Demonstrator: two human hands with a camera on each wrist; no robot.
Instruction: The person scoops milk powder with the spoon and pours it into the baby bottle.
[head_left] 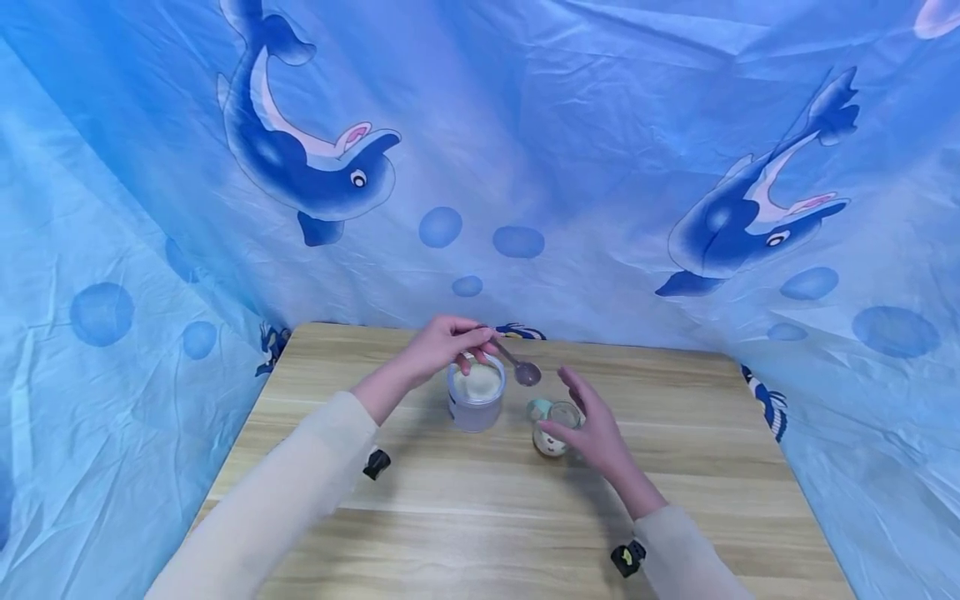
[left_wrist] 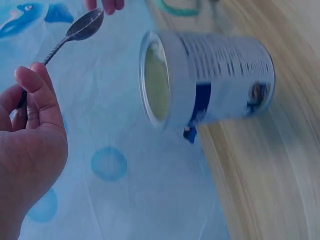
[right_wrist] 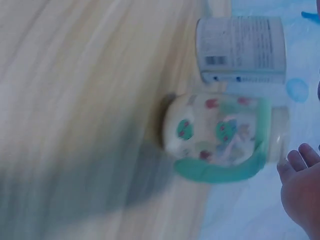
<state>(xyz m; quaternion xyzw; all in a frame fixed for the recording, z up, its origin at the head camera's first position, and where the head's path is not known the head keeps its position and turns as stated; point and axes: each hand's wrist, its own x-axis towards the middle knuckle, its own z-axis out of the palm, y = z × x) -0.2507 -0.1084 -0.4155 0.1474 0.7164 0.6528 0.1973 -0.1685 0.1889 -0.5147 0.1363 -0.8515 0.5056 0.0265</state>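
a person's two pale-sleeved arms reach over a wooden table (head_left: 465, 521), with a blue, dolphin-printed sheet (head_left: 480, 150) behind it. the left hand (head_left: 452, 343) pinches the handle of a dark spoon (head_left: 527, 373) between thumb and fingers, above an open tin (head_left: 476, 414); the spoon's bowl hangs in the air beyond the tin's rim, on the side toward a small, clear, printed bottle (head_left: 551, 444). whether anything lies in that bowl is too small to tell. the tin stands upright, with pale powder (head_left: 478, 382) showing inside its mouth. just beside it the bottle stands upright with its mouth uncovered and a curved green handle (right_wrist: 220, 173) on its side. the right hand (head_left: 597, 429) is open around the bottle's neck, thumb to one side and fingers to the other, gripping nothing; whether it touches the rim cannot be told. the spoon looks light, stiff and thin, best pinched well up its handle and kept level, since loose powder would slide off a tilt. the bottle is likely smooth and somewhat slippery, perhaps breakable if it is glass; the green handle or the body below the neck should give the surest hold. the tin looks rigid and fairly heavy, best steadied by its wall.
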